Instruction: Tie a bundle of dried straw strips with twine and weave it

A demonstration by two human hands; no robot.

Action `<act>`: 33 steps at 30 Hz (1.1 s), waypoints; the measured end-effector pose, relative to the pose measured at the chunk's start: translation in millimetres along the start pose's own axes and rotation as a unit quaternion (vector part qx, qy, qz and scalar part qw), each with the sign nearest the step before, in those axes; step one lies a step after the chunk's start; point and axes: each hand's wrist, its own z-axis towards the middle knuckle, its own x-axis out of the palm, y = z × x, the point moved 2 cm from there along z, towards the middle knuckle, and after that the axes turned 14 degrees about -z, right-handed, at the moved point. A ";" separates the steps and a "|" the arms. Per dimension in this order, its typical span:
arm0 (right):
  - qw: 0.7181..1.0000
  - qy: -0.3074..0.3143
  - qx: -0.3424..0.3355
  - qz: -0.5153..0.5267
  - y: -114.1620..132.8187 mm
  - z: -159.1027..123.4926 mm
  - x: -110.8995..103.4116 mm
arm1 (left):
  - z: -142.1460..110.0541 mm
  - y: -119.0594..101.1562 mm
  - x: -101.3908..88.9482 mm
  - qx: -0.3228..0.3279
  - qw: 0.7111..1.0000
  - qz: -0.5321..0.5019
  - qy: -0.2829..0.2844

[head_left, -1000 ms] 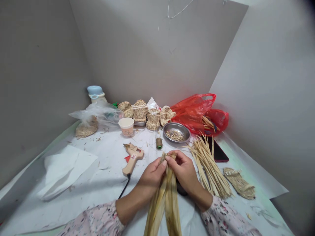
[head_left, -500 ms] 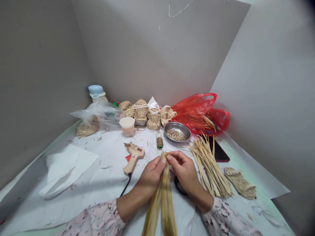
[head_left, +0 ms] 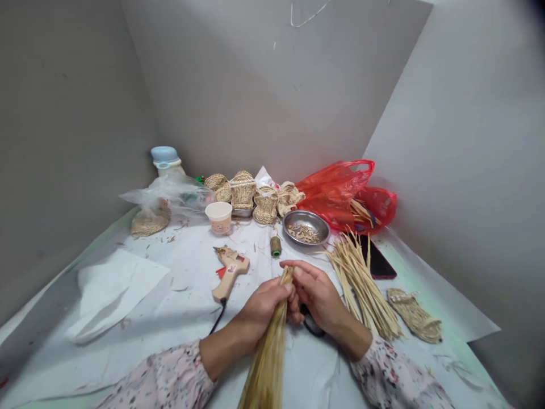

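A bundle of long, flat, yellow-brown dried leaf strips point(head_left: 269, 358) runs from between my hands down past the lower edge of the view. My left hand point(head_left: 259, 309) is closed around it below the top, thumb lying over the strips. At the bundle's upper end, my right hand point(head_left: 321, 298) pinches from the right, its other fingers curled in beneath. Some fingertips are hidden behind the strips. Just beyond my hands stands a spool of brown thread point(head_left: 276, 246). A dark curved object point(head_left: 313, 325), partly covered, lies under my right hand.
Left lies a glue gun point(head_left: 231, 274) with a cord. A paper cup point(head_left: 219, 218), woven straw pieces point(head_left: 242, 193) and a metal bowl point(head_left: 306, 228) of scraps stand behind. To the right are pale straw strips point(head_left: 368, 289), a phone point(head_left: 378, 261) and a woven straw piece point(head_left: 415, 315).
The two hanging halves of the strip bundle have come together into one, shifted left. My left hand has closed further round it, and my right fingers have curled in beneath the top.
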 end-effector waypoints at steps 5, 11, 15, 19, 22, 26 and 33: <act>0.999 0.037 0.029 0.004 -5.8 0.1 1.1 | -1.1 5.2 -0.9 -0.050 0.998 -0.024 -0.004; 0.994 -0.072 -0.015 -0.076 -4.0 4.6 -3.5 | 1.3 8.7 -5.9 -0.058 0.995 -0.036 -0.067; 0.994 -0.063 -0.009 -0.088 -2.7 3.2 -2.8 | 3.2 6.0 -8.0 -0.057 0.997 -0.030 -0.041; 0.997 -0.019 0.022 -0.075 -2.4 1.0 -1.2 | 1.0 3.2 -6.3 -0.076 0.996 -0.052 -0.020; 0.996 -0.031 0.005 -0.086 -1.1 1.6 -1.9 | -1.0 3.0 -4.8 -0.108 0.990 -0.081 -0.027; 0.996 -0.039 -0.019 -0.083 0.5 2.8 -0.7 | -0.8 3.2 -5.7 -0.153 0.975 -0.138 -0.079; 0.999 -0.023 -0.006 -0.028 2.8 2.5 0.4 | 1.1 -2.4 -5.2 -0.109 0.984 -0.109 -0.089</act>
